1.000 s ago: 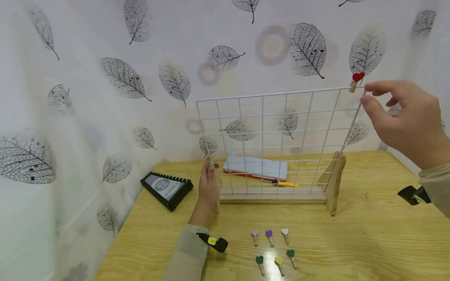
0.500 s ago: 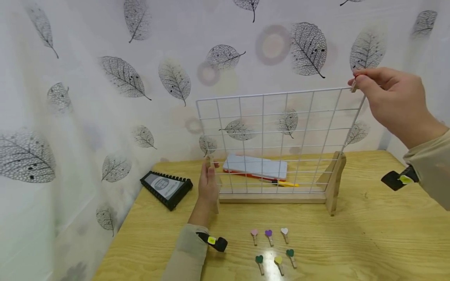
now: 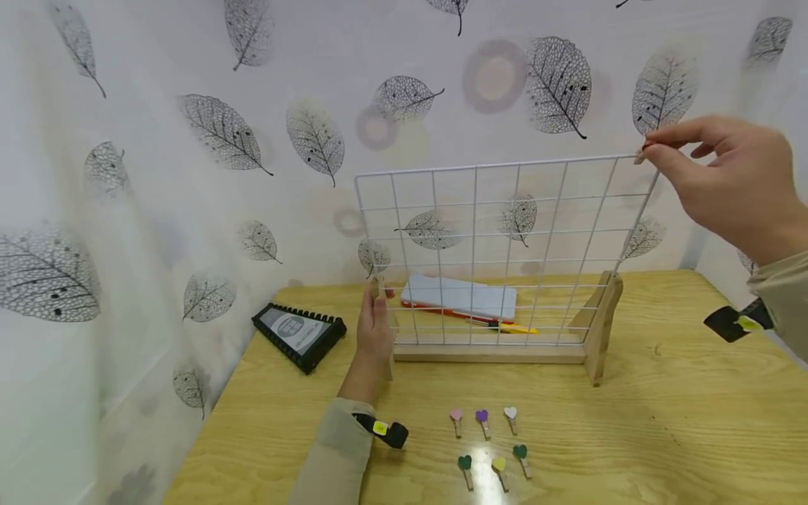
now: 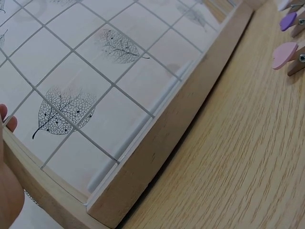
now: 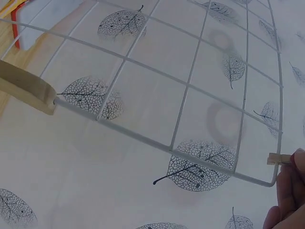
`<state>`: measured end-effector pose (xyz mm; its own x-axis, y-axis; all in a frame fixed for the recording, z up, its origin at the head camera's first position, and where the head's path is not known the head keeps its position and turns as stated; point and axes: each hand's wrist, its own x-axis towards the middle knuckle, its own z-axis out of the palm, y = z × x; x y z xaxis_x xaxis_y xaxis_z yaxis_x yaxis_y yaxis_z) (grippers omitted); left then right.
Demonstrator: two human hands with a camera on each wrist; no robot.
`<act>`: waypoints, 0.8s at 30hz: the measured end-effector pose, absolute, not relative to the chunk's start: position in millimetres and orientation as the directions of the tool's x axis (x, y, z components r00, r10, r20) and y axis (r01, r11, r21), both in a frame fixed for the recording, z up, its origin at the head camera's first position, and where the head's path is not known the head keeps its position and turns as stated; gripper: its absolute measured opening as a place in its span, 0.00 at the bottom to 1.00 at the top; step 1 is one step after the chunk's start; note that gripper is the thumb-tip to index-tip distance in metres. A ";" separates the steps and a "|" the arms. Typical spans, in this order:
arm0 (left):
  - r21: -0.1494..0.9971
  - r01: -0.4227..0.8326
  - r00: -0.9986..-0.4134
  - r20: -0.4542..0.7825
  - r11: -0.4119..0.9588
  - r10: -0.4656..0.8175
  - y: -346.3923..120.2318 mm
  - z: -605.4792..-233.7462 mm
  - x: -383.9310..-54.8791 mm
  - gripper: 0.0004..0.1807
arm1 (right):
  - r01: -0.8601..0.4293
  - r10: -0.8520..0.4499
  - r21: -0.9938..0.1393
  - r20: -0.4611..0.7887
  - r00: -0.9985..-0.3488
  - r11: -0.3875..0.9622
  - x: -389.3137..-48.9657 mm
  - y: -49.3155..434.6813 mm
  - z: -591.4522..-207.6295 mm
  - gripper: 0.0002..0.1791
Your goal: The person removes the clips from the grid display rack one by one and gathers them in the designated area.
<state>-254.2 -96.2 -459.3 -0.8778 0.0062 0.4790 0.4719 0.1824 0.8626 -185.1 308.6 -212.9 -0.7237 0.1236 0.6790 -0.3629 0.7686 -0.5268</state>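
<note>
My right hand (image 3: 732, 182) pinches a small wooden clothespin (image 5: 275, 159) with a red heart between thumb and fingertips. The clothespin sits across the top wire of a white wire grid (image 3: 475, 231), close to its upper right corner. Most of the heart is hidden behind the fingers. The grid stands upright, leaning back slightly, in a wooden stand (image 3: 489, 355). At the stand's left end, my left hand (image 3: 374, 333) grips the wooden upright, its thumb towards me and fingertips showing past the edge.
Heart clothespins lie in two rows before the stand: pink (image 3: 456, 415), purple (image 3: 482, 416), white (image 3: 510, 412), then green (image 3: 465, 462), yellow (image 3: 499, 464) and another green (image 3: 520, 452). Behind the grid are a pale flat case (image 3: 461, 296) and yellow-handled tool (image 3: 520, 329). Left sits a black rack (image 3: 299, 337).
My right hand, beside the grid's corner a second ago, has come left and taken hold of the red-heart clothespin, then shifted slightly right. The left hand keeps its grip on the upright.
</note>
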 end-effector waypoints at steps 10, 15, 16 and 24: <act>0.884 0.419 -0.903 0.429 0.208 -0.004 -97.8 -459.1 -250.5 0.19 | -0.462 0.207 -0.677 0.665 -0.718 0.573 -186.1 302.7 -224.4 0.11; 0.876 0.437 -0.896 0.444 0.201 0.013 -96.8 -460.4 -250.8 0.19 | -0.515 0.193 -0.633 0.719 -0.668 0.578 -173.5 288.2 -238.5 0.13; 0.871 0.448 -0.891 0.454 0.202 0.016 -96.4 -461.0 -251.3 0.19 | -0.525 0.180 -0.631 0.720 -0.670 0.571 -168.8 283.7 -242.5 0.13; 0.855 0.482 -0.872 0.490 0.193 0.007 -93.4 -455.1 -248.6 0.16 | -0.551 -0.030 -0.705 0.603 -0.797 0.446 -133.2 247.1 -282.1 0.10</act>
<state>-248.6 -93.4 -455.1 -0.8717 0.0075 0.4900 0.4821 0.1932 0.8546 -133.2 247.1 -282.1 -0.7968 -0.0303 0.6034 -0.5510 0.4463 -0.7051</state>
